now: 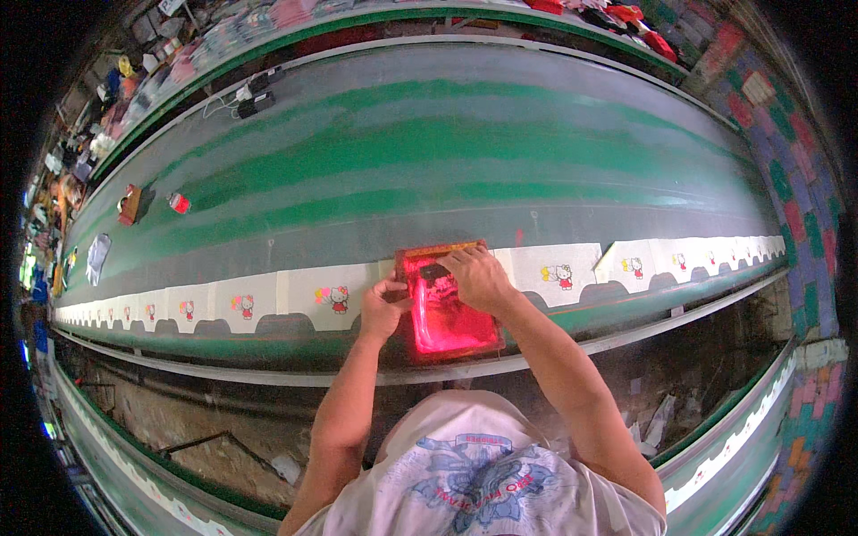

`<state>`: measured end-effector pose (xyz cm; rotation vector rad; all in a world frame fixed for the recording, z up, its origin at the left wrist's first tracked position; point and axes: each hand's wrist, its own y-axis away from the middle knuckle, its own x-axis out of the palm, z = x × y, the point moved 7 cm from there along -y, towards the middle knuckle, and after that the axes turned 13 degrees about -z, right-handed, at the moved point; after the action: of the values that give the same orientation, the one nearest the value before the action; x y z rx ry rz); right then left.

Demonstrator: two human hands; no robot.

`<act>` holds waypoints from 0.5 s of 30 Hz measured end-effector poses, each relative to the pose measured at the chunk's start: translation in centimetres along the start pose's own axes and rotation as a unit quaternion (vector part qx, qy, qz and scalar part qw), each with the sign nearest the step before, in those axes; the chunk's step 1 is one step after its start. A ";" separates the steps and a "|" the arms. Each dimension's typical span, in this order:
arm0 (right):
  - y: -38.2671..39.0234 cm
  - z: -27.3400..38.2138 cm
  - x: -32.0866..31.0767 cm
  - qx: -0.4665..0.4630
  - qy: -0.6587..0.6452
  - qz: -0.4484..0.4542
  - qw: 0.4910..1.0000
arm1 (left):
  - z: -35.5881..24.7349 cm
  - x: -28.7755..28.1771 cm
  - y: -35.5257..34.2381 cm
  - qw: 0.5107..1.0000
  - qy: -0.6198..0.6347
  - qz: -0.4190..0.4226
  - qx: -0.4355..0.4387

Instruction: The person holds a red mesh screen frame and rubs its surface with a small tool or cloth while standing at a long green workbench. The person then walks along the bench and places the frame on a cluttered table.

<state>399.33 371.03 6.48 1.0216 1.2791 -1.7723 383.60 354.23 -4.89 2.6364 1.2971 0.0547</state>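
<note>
The fingers of my left hand [382,314] curl against the left edge of a glossy red, rectangular, brown-rimmed frame [458,334], while those of my right hand [483,280] bend over its upper part; I cannot tell whether either set is clenched on anything. The frame lies in line with a row of flat white cartoon-printed pieces [298,291] along the near edge of the long green-and-grey tabletop [375,147]

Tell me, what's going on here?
A person works over a red frame on a long green table. The left hand is at its left edge; the right hand is over its far part, and what those fingers grip is unclear. White pieces with printed figures line both sides.
</note>
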 end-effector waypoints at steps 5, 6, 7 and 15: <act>3.8 2.2 0.5 -0.009 0.050 -0.035 0.998 | -1.1 -0.1 0.2 0.997 -0.066 -0.024 0.038; 4.7 3.5 0.2 -0.031 0.070 -0.036 0.996 | -1.1 -0.2 0.4 0.998 -0.050 -0.023 0.026; 5.6 4.4 0.0 -0.031 0.051 -0.040 0.997 | 0.1 -0.5 0.0 0.998 -0.043 -0.025 0.045; 11.8 8.9 -2.0 -0.025 0.000 -0.012 1.000 | -0.8 0.4 0.3 1.000 0.012 -0.001 0.020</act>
<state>408.92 359.69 5.28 0.9832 1.3334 -1.7496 383.95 354.53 -4.09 2.6754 1.3214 0.0602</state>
